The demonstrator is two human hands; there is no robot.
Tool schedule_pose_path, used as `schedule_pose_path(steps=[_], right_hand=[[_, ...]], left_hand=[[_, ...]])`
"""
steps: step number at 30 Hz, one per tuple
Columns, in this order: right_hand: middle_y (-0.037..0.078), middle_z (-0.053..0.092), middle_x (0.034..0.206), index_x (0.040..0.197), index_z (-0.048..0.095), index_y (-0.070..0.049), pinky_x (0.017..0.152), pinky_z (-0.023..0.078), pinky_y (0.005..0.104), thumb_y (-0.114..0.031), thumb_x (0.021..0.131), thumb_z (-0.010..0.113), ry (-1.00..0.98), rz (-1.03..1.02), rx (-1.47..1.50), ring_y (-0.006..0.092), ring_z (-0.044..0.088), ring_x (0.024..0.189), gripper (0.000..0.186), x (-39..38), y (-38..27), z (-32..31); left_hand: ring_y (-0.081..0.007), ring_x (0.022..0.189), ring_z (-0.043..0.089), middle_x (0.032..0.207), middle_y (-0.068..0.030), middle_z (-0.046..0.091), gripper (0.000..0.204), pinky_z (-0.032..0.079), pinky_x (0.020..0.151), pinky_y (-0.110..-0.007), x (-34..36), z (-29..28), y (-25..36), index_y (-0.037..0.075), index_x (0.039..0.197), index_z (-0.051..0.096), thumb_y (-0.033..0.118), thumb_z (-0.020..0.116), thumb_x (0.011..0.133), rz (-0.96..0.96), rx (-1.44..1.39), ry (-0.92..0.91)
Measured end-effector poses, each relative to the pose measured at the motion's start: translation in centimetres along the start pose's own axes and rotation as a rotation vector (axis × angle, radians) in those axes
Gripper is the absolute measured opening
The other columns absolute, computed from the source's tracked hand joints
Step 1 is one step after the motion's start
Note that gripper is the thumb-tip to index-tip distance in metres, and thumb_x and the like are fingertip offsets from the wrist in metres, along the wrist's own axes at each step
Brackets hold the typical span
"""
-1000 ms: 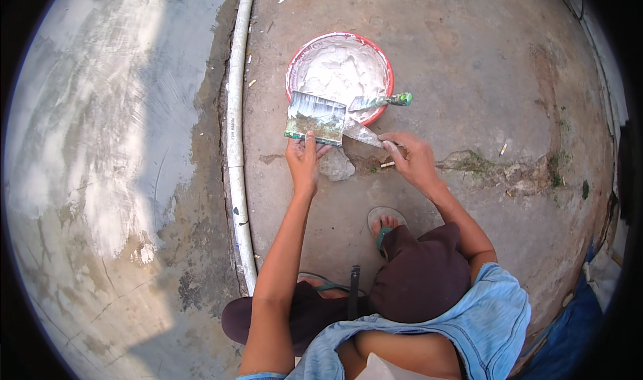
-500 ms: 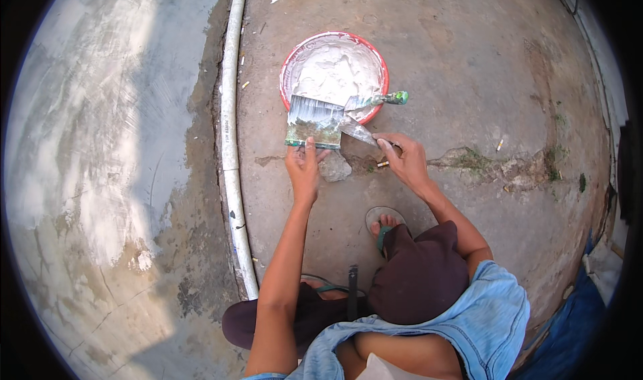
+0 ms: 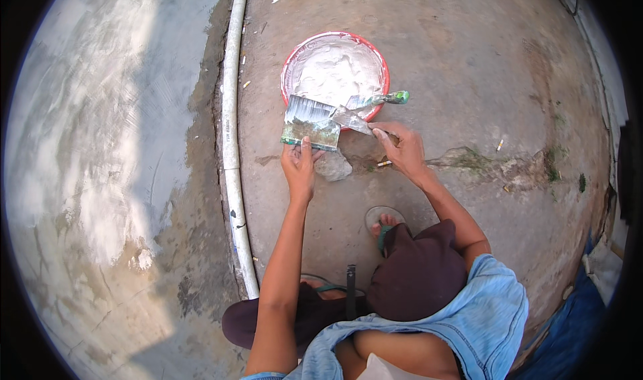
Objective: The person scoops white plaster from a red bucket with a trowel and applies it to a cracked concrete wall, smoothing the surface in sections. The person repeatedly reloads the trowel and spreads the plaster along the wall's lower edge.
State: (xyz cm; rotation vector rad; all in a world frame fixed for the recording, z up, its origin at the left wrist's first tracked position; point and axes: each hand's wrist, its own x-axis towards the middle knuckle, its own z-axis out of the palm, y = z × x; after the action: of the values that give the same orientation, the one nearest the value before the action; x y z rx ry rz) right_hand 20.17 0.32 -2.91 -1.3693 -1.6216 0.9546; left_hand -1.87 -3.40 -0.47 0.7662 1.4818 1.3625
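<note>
My left hand (image 3: 300, 169) grips a wide rectangular putty blade (image 3: 311, 122) by its green near edge, thumb on top. White streaks and a brownish patch cover its face. Closed around a narrower putty knife (image 3: 353, 121), my right hand (image 3: 403, 149) has the knife's tip at the wide blade's right edge; whitish paste coats the knife. Just beyond both tools stands a round red-rimmed tub (image 3: 386, 68) holding thick white paste (image 3: 335, 72). A second scraper with a green, paint-stained handle (image 3: 395, 98) lies across the tub's near right rim.
A long white pipe (image 3: 230, 125) runs along the left, beside a grey slab (image 3: 100, 145) smeared white. A loose stone (image 3: 333, 167) lies near my left hand. Cigarette butts dot the cracked concrete floor (image 3: 469, 65). My sandalled foot (image 3: 385, 220) is below my right hand.
My right hand has shifted slightly up and left, bringing the knife's tip against the wide blade's right edge. My left hand has moved a little left with the wide blade.
</note>
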Motion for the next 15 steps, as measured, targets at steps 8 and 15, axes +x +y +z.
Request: schedule_pose_path(steps=[8,15], right_hand=[[0.01,0.071,0.087,0.103,0.075,-0.011,0.062,0.049,0.0326,-0.015,0.088,0.069,-0.109,-0.068,-0.101,0.024,0.066,0.071,0.017,0.7,-0.5,-2.6],[0.01,0.07,0.082,0.102,0.076,-0.011,0.056,0.045,0.0298,-0.01,0.086,0.071,-0.081,-0.173,-0.124,0.0187,0.061,0.062,0.017,0.9,-0.7,-1.8]], left_hand=[[-0.0178,0.094,0.068,0.117,-0.0121,0.064,0.035,0.061,0.077,-0.031,0.6,-1.0,1.0,-0.003,0.131,0.049,0.016,0.053,0.102,-0.015,0.055,-0.104],[-0.0132,0.085,0.066,0.103,-0.0098,0.066,0.03,0.06,0.07,-0.028,1.1,-1.0,2.1,-0.004,0.126,0.053,0.011,0.054,0.101,-0.037,0.132,-0.168]])
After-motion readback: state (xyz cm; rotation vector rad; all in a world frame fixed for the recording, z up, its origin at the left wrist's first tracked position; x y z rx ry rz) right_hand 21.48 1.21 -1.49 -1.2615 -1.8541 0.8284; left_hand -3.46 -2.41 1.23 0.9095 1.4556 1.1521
